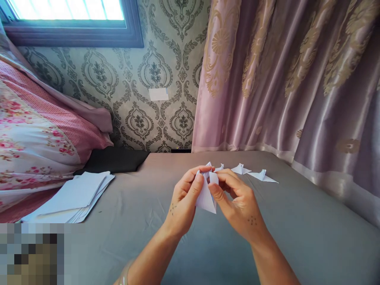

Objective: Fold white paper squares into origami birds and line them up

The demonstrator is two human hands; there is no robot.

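Note:
A partly folded piece of white paper [206,200] is held up between both hands over the grey cloth surface. Its lower end comes to a slanted edge, and a narrow flap stands up near the top. My left hand [186,194] pinches its left side, thumb on the near face and fingers behind. On the other side, my right hand [237,198] grips the flap and upper right edge between thumb and fingers. Just beyond the hands sit folded paper birds [241,169], one of them [263,175] farther right and another [220,167] partly hidden by my right hand.
A stack of white paper sheets [71,196] lies at the left, in front of a black folded item [113,160]. Floral fabric [35,130] hangs over the left side. A pinkish curtain [252,79] borders the right and back. The grey sheet [133,229] has slight wrinkles.

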